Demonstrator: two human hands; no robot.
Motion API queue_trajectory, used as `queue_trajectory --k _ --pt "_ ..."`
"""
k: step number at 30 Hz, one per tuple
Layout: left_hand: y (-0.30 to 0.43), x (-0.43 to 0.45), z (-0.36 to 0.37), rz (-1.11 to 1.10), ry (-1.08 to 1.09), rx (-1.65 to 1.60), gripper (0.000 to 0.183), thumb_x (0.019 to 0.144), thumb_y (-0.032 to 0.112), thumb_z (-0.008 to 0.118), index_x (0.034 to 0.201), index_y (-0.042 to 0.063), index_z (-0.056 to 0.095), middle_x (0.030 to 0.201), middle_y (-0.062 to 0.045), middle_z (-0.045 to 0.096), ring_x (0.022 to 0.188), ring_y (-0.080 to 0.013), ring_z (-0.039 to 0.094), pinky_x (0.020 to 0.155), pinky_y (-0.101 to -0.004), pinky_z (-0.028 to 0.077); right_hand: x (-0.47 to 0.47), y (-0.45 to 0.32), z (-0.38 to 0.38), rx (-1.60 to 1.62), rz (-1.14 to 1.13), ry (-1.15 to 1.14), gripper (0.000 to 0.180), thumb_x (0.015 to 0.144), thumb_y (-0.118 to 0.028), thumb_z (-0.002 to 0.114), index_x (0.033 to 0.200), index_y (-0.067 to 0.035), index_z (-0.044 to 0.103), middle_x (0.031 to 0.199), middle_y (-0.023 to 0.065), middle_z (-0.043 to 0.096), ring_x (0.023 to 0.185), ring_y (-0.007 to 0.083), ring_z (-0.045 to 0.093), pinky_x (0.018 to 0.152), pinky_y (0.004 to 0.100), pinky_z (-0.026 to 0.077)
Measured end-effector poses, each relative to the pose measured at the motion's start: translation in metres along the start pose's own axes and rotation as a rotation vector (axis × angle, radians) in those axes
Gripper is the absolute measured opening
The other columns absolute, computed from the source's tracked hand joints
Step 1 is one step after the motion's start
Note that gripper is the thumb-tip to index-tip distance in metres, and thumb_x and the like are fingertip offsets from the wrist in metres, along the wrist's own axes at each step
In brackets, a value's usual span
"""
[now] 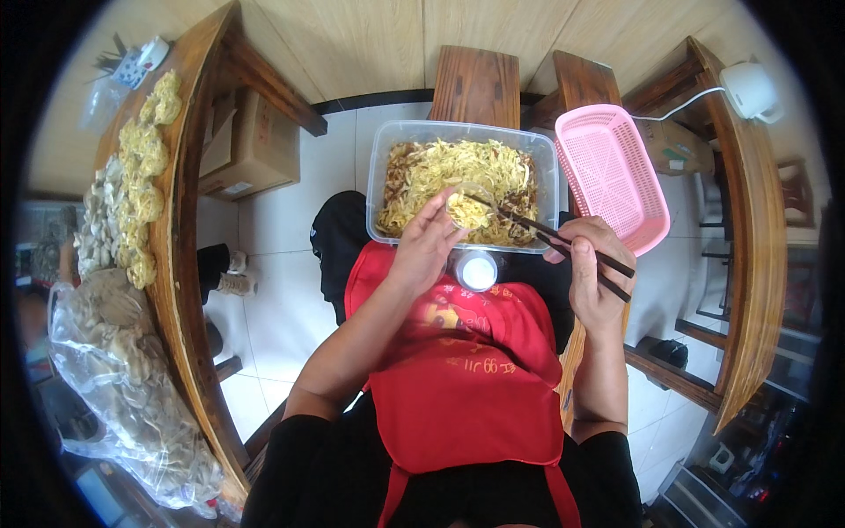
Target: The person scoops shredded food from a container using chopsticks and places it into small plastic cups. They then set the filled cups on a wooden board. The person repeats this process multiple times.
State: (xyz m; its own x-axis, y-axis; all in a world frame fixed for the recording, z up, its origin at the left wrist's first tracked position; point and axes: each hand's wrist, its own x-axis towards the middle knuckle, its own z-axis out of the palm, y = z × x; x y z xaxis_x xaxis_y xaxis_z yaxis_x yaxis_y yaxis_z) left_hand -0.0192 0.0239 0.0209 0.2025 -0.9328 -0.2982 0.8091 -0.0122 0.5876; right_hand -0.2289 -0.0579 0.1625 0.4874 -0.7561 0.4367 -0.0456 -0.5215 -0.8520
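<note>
My left hand (422, 245) holds a small clear cup (470, 206) partly filled with yellowish shredded food, over the near side of a clear plastic tub (462, 128). In my right hand (591, 267) is a pair of dark chopsticks (561, 245), their tips at the cup. The tub holds a heap of shredded yellow-green food (462, 162) with reddish-brown parts at its sides. Below the tub, a stack of clear cups (476, 270) lies at my lap against the red apron (462, 396).
A pink plastic basket (610, 165) touches the tub's right side. On the left wooden table (191, 132) are filled clear cups or bags (142, 178), grey mushrooms (102, 211) and a plastic bag of mushrooms (125, 369). A white kettle (749, 89) stands on the right table. A person's shoe (236, 284) shows at left.
</note>
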Motion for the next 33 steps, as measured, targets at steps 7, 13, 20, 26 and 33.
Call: queue_trajectory --k 7,13,20,26,33 --pt "-0.001 0.0 -0.001 0.025 0.015 -0.005 0.051 0.105 0.006 0.052 0.155 0.008 0.041 0.105 0.005 0.049 0.098 -0.0076 0.053 0.111 -0.045 0.044 0.003 0.003 0.004 -0.128 0.039 -0.127 0.019 0.103 -0.003 0.051 0.103 0.008 0.066 0.094 0.0179 0.067 0.073 0.0189 0.069 0.067 0.028 0.056" --pt "0.002 0.0 0.001 -0.002 0.039 -0.056 0.049 0.105 0.002 0.046 0.153 0.005 0.038 0.145 -0.007 0.049 0.135 -0.0239 0.051 0.117 -0.0542 0.039 -0.003 -0.006 -0.005 -0.015 0.141 0.017 0.015 0.1 0.001 0.055 0.099 0.009 0.067 0.089 0.0157 0.067 0.069 0.0171 0.068 0.061 0.0251 0.054" --pt "0.003 -0.003 0.001 -0.002 0.037 -0.088 0.046 0.104 0.002 0.046 0.149 0.001 0.039 0.143 -0.012 0.05 0.133 -0.0255 0.053 0.118 -0.056 0.04 -0.007 -0.006 -0.005 0.028 0.104 0.051 0.02 0.103 -0.002 0.051 0.1 0.01 0.067 0.087 0.0167 0.068 0.065 0.0162 0.068 0.059 0.0246 0.054" --pt "0.003 -0.002 -0.002 -0.006 0.066 -0.089 0.045 0.103 0.001 0.046 0.148 0.0 0.04 0.14 -0.011 0.052 0.131 -0.0248 0.054 0.117 -0.0565 0.04 -0.005 -0.01 -0.007 0.021 0.081 0.05 0.017 0.101 0.0 0.053 0.097 0.009 0.067 0.083 0.0157 0.068 0.062 0.0166 0.068 0.059 0.0251 0.053" --pt "0.008 -0.005 -0.001 0.007 0.047 -0.095 0.041 0.103 0.003 0.048 0.144 0.001 0.043 0.129 -0.009 0.056 0.123 -0.0228 0.058 0.116 -0.0572 0.042 -0.006 -0.008 -0.019 0.126 0.069 0.089 0.026 0.107 -0.011 0.048 0.098 0.008 0.065 0.085 0.0157 0.066 0.064 0.0184 0.066 0.057 0.0274 0.053"
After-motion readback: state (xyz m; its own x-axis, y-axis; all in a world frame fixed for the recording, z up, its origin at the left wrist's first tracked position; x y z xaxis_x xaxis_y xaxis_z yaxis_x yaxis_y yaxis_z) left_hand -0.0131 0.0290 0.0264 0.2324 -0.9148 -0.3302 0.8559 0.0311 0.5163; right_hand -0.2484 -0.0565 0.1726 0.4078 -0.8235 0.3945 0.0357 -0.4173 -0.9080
